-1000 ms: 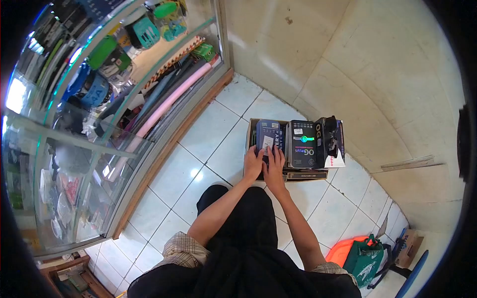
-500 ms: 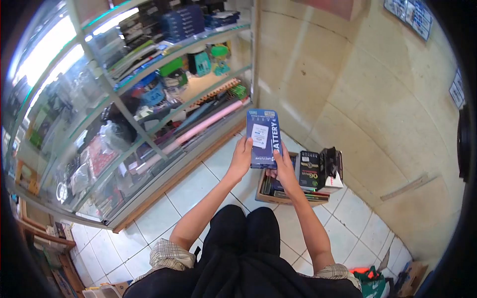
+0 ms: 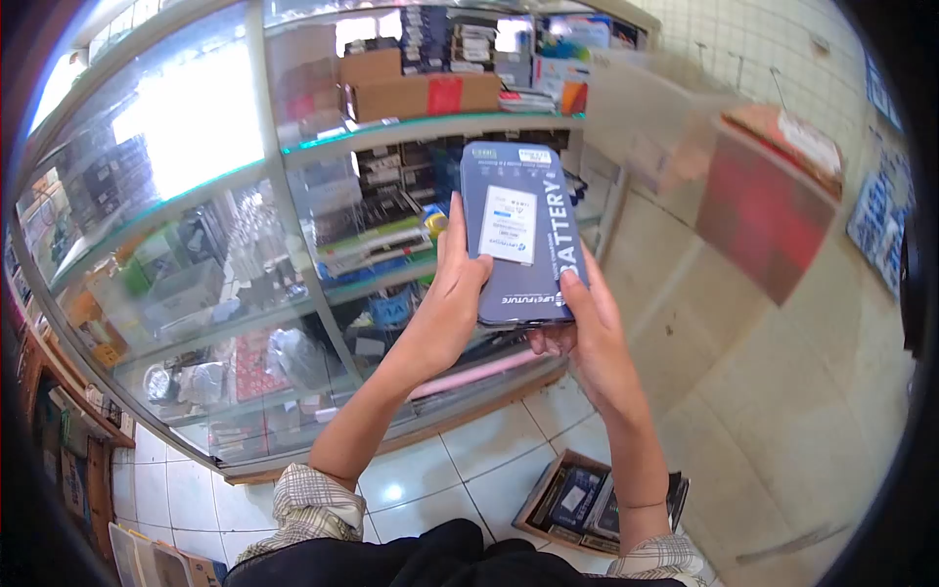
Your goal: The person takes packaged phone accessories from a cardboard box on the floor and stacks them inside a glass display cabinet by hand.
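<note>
A dark blue battery box (image 3: 520,279) is held up in front of me, its printed face towards me with a white battery picture and the word "BATTERY" along one side. My left hand (image 3: 452,293) grips its left edge, thumb on the face. On the lower right edge, my right hand (image 3: 597,328) has its thumb on the front and some fingers curled behind, partly hidden. Below the right forearm, a cardboard box (image 3: 533,523) on the floor holds several dark packages, one of them a similar battery box (image 3: 577,496).
A glass display cabinet (image 3: 430,127) full of boxes stands ahead and to the left. On its shelf lies a brown carton (image 3: 425,96). A red box (image 3: 758,215) juts out at the upper right by the wall (image 3: 753,391). White tiles (image 3: 489,447) cover the floor.
Both hands have raised the battery box higher in view. My view has tilted up, so the cabinet's upper shelves and the red box show more, and the floor carton sits lower.
</note>
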Motion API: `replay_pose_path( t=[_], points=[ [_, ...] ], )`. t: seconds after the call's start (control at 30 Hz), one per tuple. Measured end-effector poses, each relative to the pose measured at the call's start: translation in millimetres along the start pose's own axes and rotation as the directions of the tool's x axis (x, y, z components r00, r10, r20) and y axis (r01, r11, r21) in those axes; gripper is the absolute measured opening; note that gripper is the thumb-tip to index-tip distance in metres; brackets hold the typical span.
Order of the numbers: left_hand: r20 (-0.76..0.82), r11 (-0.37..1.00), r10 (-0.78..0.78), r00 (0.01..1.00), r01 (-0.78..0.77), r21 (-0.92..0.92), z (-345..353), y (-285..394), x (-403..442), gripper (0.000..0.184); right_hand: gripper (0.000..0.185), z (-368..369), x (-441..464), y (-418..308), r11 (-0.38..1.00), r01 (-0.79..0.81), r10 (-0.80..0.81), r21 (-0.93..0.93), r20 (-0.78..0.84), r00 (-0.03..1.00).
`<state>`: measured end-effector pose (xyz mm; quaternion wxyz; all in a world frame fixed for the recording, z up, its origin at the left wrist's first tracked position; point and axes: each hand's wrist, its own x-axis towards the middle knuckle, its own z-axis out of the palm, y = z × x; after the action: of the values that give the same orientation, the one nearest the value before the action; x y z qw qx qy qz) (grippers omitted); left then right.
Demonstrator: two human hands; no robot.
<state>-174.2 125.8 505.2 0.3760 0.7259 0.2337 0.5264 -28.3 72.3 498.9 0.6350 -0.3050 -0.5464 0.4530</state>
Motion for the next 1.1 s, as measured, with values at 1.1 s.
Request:
replay_pose_path(
  t=[1.1],
  points=[
    [-0.811,0.847,0.316,0.493,0.238,0.475,-128.7,11.8,275.5,0.049,0.024,115.0,420.1,-40.8,0.987,-0.135,0.097,0.091,0.337,0.936]
  ],
)
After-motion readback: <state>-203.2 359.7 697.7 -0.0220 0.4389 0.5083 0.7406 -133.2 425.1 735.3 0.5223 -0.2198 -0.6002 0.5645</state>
